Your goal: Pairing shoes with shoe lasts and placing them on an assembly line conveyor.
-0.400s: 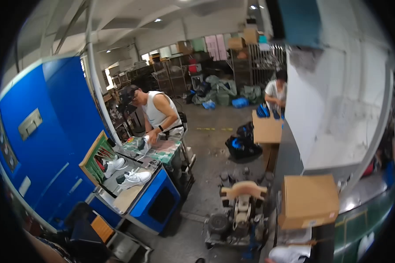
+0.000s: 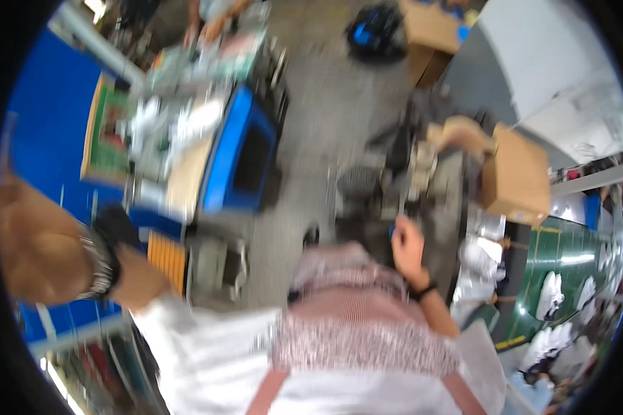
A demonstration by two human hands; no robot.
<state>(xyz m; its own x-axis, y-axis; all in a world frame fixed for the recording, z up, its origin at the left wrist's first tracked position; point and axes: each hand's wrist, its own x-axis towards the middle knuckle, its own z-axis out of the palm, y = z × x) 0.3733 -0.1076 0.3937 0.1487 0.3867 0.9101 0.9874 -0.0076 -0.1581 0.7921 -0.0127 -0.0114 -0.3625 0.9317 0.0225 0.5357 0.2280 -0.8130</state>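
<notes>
Raised at the far left, my left hand [image 2: 38,238] is large, blurred and partly cut by the dark rim, and a beaded band circles its wrist. Behind it stands a blue cabinet [image 2: 41,138]. My right hand [image 2: 408,247], with a dark band at the wrist, hangs low in front of a dark floor machine [image 2: 358,183]. A small blue spot shows by its fingers; motion smear hides whether the hand holds anything. I wear an apron [image 2: 367,342] in pinkish brown over a white top.
White shoes [image 2: 201,119] rest on a blue-sided bench [image 2: 223,173] at left, where another person's hands [image 2: 214,29] work. A cardboard box [image 2: 518,176] stands right of the machine. More white shoes [image 2: 550,294] lie on a green conveyor [image 2: 567,242]. Beyond sits a black bag [image 2: 375,33].
The view has tilted down sharply, so the bench, machine and box sit higher in the picture. Both my hands and my apron have come into sight.
</notes>
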